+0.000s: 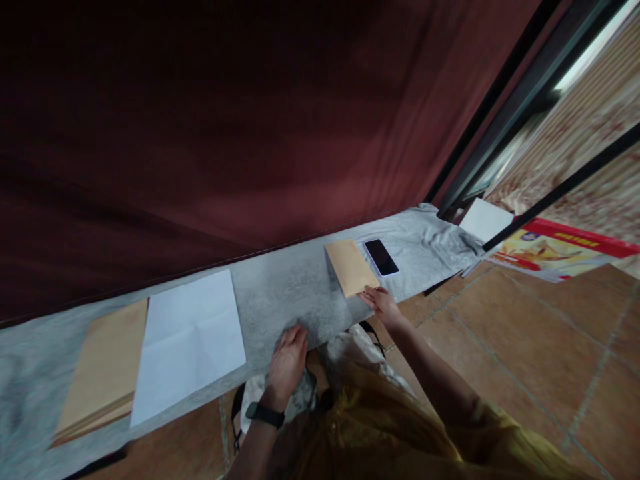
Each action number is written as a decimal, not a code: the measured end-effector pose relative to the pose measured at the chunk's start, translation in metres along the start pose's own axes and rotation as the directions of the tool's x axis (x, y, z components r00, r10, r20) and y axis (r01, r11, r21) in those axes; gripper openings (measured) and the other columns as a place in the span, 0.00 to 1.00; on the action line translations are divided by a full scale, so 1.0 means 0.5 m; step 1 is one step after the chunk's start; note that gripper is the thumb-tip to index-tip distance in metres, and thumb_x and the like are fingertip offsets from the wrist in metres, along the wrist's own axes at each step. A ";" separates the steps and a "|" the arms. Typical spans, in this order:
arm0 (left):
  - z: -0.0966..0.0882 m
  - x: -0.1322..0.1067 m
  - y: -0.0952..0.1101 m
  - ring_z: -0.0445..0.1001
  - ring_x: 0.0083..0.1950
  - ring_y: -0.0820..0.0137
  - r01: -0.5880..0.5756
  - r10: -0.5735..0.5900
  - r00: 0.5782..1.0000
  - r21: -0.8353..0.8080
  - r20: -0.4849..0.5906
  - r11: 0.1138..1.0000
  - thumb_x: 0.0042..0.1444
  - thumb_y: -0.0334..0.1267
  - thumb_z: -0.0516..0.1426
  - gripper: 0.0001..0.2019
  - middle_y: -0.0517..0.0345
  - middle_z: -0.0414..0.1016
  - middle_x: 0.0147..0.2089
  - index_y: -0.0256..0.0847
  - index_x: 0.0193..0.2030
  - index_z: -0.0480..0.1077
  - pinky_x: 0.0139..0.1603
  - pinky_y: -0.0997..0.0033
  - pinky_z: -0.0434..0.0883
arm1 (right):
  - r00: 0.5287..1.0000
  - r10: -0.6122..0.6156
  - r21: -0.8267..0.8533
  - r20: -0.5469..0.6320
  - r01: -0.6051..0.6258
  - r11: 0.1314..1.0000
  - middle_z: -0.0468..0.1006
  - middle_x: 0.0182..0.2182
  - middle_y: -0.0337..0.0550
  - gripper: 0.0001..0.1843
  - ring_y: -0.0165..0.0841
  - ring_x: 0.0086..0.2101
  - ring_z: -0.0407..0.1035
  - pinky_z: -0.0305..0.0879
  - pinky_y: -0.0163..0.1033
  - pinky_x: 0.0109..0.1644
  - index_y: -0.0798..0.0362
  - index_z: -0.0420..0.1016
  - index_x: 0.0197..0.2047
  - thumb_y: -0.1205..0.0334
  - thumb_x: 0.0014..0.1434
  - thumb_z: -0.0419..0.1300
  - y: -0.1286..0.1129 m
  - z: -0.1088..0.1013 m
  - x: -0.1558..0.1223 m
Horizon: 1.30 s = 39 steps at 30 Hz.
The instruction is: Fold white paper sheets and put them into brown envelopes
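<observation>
A brown paper envelope [350, 265] lies at an angle on the grey cloth-covered table. My right hand [381, 303] grips its near right corner between thumb and fingers. Just right of the envelope is a smartphone [381, 257] with a dark screen and a pale edge. My left hand [289, 359], wearing a black watch, rests on the table's near edge with its fingers laid flat and nothing in them. Left of that hand, white paper [193, 343] with fold creases lies beside a stack of brown envelopes [103, 367], overlapping the stack's right side.
A dark red curtain [280, 167] hangs along the table's far side. The grey table cover [285, 287] is rumpled at its right end. Beyond it, a red and yellow printed box [555, 250] and a white sheet [486, 220] are near the tiled floor [525, 333]. A dark metal frame slants at right.
</observation>
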<state>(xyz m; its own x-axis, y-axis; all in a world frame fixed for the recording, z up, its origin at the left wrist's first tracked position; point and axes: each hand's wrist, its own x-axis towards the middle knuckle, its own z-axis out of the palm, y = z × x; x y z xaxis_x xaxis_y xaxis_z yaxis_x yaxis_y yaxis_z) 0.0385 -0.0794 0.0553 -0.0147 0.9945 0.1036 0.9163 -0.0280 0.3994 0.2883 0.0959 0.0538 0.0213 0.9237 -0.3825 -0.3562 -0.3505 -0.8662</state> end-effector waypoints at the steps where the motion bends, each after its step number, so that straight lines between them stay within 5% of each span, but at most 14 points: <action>1: -0.002 0.000 0.000 0.72 0.59 0.59 -0.005 0.005 1.000 0.000 0.003 1.000 0.65 0.33 0.49 0.15 0.45 0.75 0.57 0.38 0.51 0.74 0.62 0.54 0.72 | 1.000 0.017 0.010 -0.013 -0.017 1.000 0.77 0.21 0.37 0.14 0.33 0.26 0.78 0.78 0.36 0.39 0.51 0.68 0.25 0.66 0.48 0.72 0.000 0.001 0.000; 23: -0.020 -0.010 0.015 0.70 0.63 0.60 0.007 -0.004 0.996 -0.027 0.093 1.000 0.64 0.31 0.48 0.18 0.45 0.73 0.62 0.40 0.56 0.72 0.65 0.55 0.67 | 0.978 0.179 -0.115 -0.111 -0.191 0.975 0.82 0.25 0.46 0.08 0.31 0.20 0.74 0.72 0.33 0.24 0.56 0.74 0.30 0.63 0.58 0.66 -0.008 -0.003 -0.002; 29: -0.028 -0.039 -0.027 0.69 0.63 0.57 0.087 -0.092 0.993 -0.061 -0.077 0.994 0.66 0.36 0.49 0.18 0.46 0.72 0.62 0.40 0.58 0.71 0.66 0.49 0.66 | 0.991 0.122 -0.134 -0.055 -0.128 0.983 0.81 0.24 0.44 0.11 0.29 0.21 0.73 0.71 0.32 0.26 0.54 0.72 0.28 0.59 0.58 0.67 0.009 -0.001 -0.037; 36: -0.097 -0.103 -0.136 0.64 0.66 0.55 0.373 -0.375 0.875 -0.067 -0.305 0.925 0.65 0.41 0.49 0.20 0.41 0.66 0.64 0.38 0.61 0.68 0.68 0.50 0.64 | 0.997 0.037 -0.200 0.071 -0.022 0.979 0.79 0.25 0.39 0.17 0.26 0.22 0.70 0.68 0.30 0.26 0.54 0.74 0.29 0.51 0.49 0.72 0.058 0.034 -0.081; 39: -0.129 -0.132 -0.159 0.58 0.70 0.51 0.524 -0.483 0.788 0.003 -0.381 0.852 0.65 0.43 0.49 0.24 0.38 0.60 0.68 0.37 0.65 0.64 0.68 0.45 0.61 | 0.988 0.035 -0.230 0.151 0.001 0.973 0.79 0.25 0.38 0.17 0.28 0.24 0.71 0.68 0.31 0.28 0.54 0.76 0.32 0.51 0.47 0.72 0.084 0.071 -0.103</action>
<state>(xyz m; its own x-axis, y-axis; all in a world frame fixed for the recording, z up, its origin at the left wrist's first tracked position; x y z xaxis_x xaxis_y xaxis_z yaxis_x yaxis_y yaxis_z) -0.0592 -0.1494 0.0752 -0.6068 0.7591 0.2356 0.7742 0.4971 0.3918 0.2392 0.0390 0.0486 -0.1320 0.9237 -0.3597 -0.1319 -0.3760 -0.9172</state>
